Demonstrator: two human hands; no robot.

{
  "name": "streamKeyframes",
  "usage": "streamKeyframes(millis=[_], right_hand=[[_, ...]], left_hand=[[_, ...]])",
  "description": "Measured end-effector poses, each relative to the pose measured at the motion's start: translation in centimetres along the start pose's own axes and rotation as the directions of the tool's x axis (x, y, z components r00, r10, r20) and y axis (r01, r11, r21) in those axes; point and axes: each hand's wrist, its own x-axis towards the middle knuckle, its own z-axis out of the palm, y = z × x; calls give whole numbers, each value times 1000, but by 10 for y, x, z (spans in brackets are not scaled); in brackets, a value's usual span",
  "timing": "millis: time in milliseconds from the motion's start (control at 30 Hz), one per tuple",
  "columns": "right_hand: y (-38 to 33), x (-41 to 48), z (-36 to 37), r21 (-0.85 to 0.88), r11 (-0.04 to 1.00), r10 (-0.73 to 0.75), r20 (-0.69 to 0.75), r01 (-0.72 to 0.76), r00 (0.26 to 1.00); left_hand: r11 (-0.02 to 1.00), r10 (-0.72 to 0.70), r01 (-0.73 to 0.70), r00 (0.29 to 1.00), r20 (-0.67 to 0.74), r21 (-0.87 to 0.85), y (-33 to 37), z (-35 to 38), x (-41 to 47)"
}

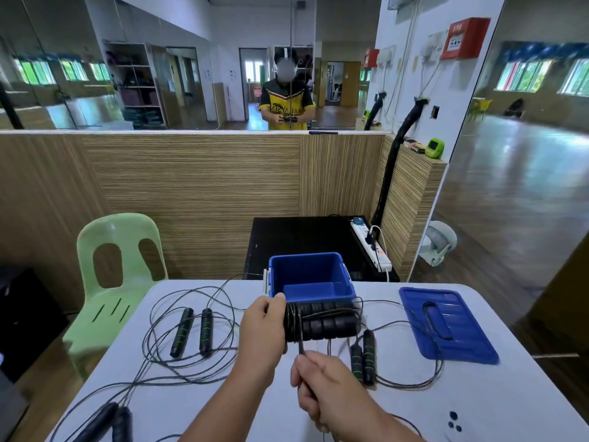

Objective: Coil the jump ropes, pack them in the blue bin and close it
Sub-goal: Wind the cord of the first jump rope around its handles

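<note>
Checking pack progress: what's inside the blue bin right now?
Blue bin is open; its visible walls and floor are bare, no rope seen. The floor's near strip is hidden behind the front wall and the rope handles the left hand holds.

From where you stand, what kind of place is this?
Probably a dance or fitness studio: large wall mirrors, a wide glossy floor reflected in them, and jump ropes lying on the table.
</note>
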Motion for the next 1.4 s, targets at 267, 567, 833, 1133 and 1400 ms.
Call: streamKeyframes(millis=[267, 567, 833, 1133, 1400], right_hand=[[8, 8, -20, -51, 997, -41, 157, 50, 987], [-15, 36, -69, -85, 996, -13, 288, 39, 958], [-43, 81, -104, -614, 786, 127, 262, 64, 957], [-95, 87, -112, -695, 707, 129, 309, 131, 942], [-118, 61, -85, -646, 759, -4, 126, 85, 992]], left_hand=[[996, -52, 59, 994, 95, -67, 11, 0, -10], [998, -43, 51, 984, 173, -42, 18, -5, -18], [999, -32, 33, 973, 230, -1, 16, -10, -24], [998, -37, 19, 960, 277, 66, 11, -12, -23], [991, -24, 1, 985, 172, 134, -2, -16, -20]])
